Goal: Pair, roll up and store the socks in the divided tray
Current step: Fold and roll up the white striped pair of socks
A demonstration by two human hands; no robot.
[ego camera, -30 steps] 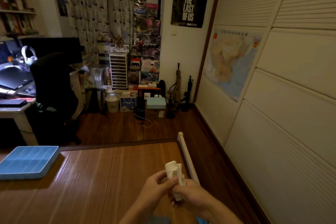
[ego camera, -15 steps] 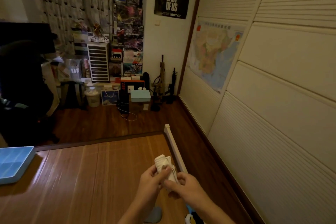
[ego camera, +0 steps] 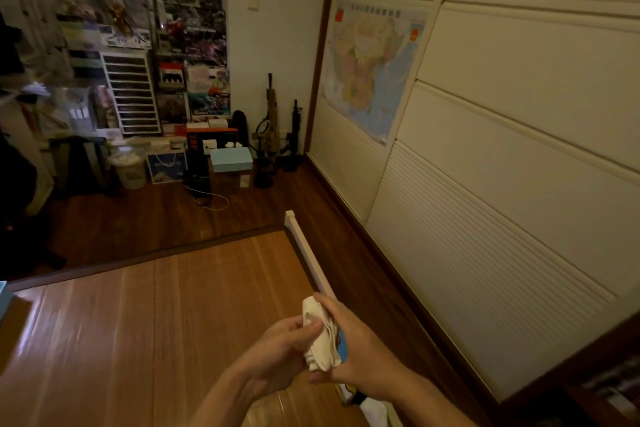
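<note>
Head view: left hand (ego camera: 277, 354) and right hand (ego camera: 367, 354) both grip one sock roll (ego camera: 320, 340) above mat (ego camera: 156, 322).

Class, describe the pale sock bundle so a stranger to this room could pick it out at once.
Start at the broad wooden surface filling the lower left of the view, then go to its right edge, where two hands meet. The sock bundle is gripped between the left hand and the right hand. It is the only cream, rolled cloth, unlike the blue fabric just behind it.
</note>
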